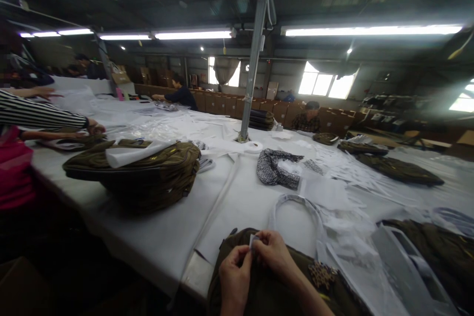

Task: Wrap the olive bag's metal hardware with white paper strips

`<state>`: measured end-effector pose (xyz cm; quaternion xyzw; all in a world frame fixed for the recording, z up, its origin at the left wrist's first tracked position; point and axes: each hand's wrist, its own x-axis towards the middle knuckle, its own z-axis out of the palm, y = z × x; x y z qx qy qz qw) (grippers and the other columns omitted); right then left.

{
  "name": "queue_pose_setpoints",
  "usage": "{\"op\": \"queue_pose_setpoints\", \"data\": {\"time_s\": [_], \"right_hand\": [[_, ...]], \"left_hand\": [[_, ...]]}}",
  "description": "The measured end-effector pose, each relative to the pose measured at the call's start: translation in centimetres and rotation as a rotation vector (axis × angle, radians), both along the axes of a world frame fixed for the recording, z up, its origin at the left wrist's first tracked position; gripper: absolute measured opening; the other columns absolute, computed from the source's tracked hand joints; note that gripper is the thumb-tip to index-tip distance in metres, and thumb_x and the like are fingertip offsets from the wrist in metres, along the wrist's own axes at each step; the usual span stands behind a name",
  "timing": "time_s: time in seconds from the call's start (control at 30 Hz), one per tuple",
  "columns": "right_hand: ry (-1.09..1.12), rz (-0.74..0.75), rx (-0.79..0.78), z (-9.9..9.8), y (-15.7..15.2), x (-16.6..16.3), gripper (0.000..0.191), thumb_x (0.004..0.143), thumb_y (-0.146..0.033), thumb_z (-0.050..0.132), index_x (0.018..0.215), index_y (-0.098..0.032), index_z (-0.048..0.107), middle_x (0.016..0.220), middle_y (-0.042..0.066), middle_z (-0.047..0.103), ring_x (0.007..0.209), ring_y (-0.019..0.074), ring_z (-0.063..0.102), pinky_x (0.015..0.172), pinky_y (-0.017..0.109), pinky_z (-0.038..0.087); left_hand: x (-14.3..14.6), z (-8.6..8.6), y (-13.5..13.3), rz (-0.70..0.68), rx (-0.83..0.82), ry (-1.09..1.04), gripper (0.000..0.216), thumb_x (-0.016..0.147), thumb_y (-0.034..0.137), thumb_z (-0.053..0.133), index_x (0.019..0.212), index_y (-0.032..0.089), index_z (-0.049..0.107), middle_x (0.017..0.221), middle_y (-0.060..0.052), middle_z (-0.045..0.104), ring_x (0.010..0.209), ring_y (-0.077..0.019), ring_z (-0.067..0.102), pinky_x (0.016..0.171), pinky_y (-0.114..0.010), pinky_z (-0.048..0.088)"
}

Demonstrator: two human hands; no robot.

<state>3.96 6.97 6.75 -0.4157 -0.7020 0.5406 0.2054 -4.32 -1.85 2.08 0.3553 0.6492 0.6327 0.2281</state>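
Note:
Over an olive-green bag (274, 286) at the table's front edge, my two hands meet fingertip to fingertip. My left hand (236, 271) pinches the lower side of a small white slip (252, 240). Thumb and fingers of my right hand (273, 252) close on the same slip from the right. What the slip is made of I cannot make out. A brown patterned piece (323, 274) lies on the bag beside my right forearm. Just beyond the bag, a pale wrapped loop (296, 200) curves on the table.
A stack of olive bags (148, 173) stands at left, near a co-worker's striped sleeve (40, 111). A metal post (254, 59) rises from the white table (163, 237). Black-and-white patterned fabric (272, 168) lies mid-table. A grey dispenser-like box (411, 266) sits right, beside another bag (437, 247).

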Motion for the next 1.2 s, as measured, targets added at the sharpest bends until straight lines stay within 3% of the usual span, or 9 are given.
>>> {"op": "queue_pose_setpoints", "data": {"time_s": [0.1,0.2,0.27,0.37,0.53,0.73,0.9,1.07,1.2], "right_hand": [[0.01,-0.016,-0.059,-0.3,0.0,0.0,0.013,0.065,-0.025,0.048,0.063,-0.015,0.055,0.04,-0.005,0.053,0.031,0.0072,0.042,0.033,0.016,0.028],[0.059,-0.034,-0.125,-0.8,0.3,0.0,0.013,0.063,-0.024,0.046,0.061,-0.015,0.055,0.042,-0.003,0.055,0.031,0.0062,0.041,0.032,0.016,0.028],[0.072,-0.035,-0.141,-1.0,0.4,0.0,0.014,0.064,-0.025,0.044,0.059,-0.015,0.054,0.044,-0.002,0.056,0.032,0.0069,0.043,0.034,0.017,0.031],[0.072,-0.011,-0.134,-0.9,0.4,0.0,0.02,0.068,-0.028,0.044,0.055,-0.015,0.052,0.045,-0.001,0.056,0.036,0.0088,0.046,0.036,0.018,0.036],[0.023,-0.059,0.042,-1.0,0.1,-0.1,0.022,0.067,-0.035,0.058,0.064,-0.013,0.057,0.045,-0.002,0.055,0.036,0.0079,0.044,0.035,0.018,0.031],[0.161,0.03,-0.051,-1.2,0.2,0.6,0.034,0.072,-0.046,0.057,0.071,-0.012,0.058,0.049,-0.001,0.057,0.036,0.0074,0.044,0.035,0.017,0.033],[0.253,0.034,-0.088,-0.5,0.0,1.3,0.038,0.07,-0.049,0.062,0.069,-0.011,0.06,0.049,-0.001,0.056,0.038,0.0065,0.044,0.036,0.016,0.035],[0.296,0.034,-0.125,-0.4,-0.1,1.7,0.04,0.07,-0.051,0.064,0.066,-0.011,0.06,0.048,-0.002,0.055,0.039,0.0066,0.044,0.037,0.016,0.034],[0.317,0.031,-0.194,-1.1,0.2,1.3,0.046,0.068,-0.057,0.063,0.066,-0.011,0.061,0.047,-0.001,0.055,0.039,0.007,0.045,0.038,0.017,0.034]], "left_hand": [[0.5,-0.7,-0.3,0.13,0.151,0.508,0.022,0.086,0.02,0.044,0.086,0.019,0.067,0.081,-0.005,0.07,0.075,-0.0176,0.065,0.073,-0.029,0.052],[0.6,-0.8,-0.5,0.16,0.24,0.966,0.034,0.085,0.008,0.032,0.096,0.015,0.064,0.08,-0.006,0.069,0.076,-0.0178,0.064,0.081,-0.037,0.051],[0.7,-0.8,-0.6,0.144,0.187,1.146,0.038,0.083,0.004,0.029,0.102,0.011,0.061,0.084,-0.009,0.068,0.08,-0.0196,0.064,0.084,-0.041,0.05],[0.8,-0.8,-0.7,0.125,0.125,1.241,0.039,0.08,0.003,0.03,0.103,0.008,0.06,0.09,-0.012,0.067,0.088,-0.0225,0.062,0.087,-0.044,0.049],[0.6,-1.0,-0.8,0.032,0.125,1.043,0.037,0.082,0.006,0.03,0.103,0.012,0.06,0.096,-0.011,0.067,0.093,-0.0236,0.061,0.092,-0.048,0.044],[-0.8,0.7,-0.9,-0.089,-0.151,0.37,0.027,0.089,0.031,0.039,0.103,0.02,0.058,0.094,-0.006,0.067,0.089,-0.0187,0.061,0.081,-0.032,0.048],[-1.0,2.3,-0.6,-0.206,-0.19,0.314,0.026,0.087,0.036,0.041,0.079,0.021,0.059,0.082,-0.002,0.063,0.083,-0.0178,0.058,0.078,-0.028,0.042],[-1.0,2.6,-0.4,-0.254,-0.152,0.245,0.031,0.087,0.041,0.041,0.071,0.019,0.056,0.072,0.001,0.059,0.073,-0.0146,0.054,0.071,-0.024,0.04],[-0.8,2.5,-0.1,-0.216,-0.145,0.25,0.028,0.085,0.038,0.044,0.068,0.019,0.056,0.071,0.001,0.058,0.074,-0.015,0.054,0.072,-0.024,0.04]]}}
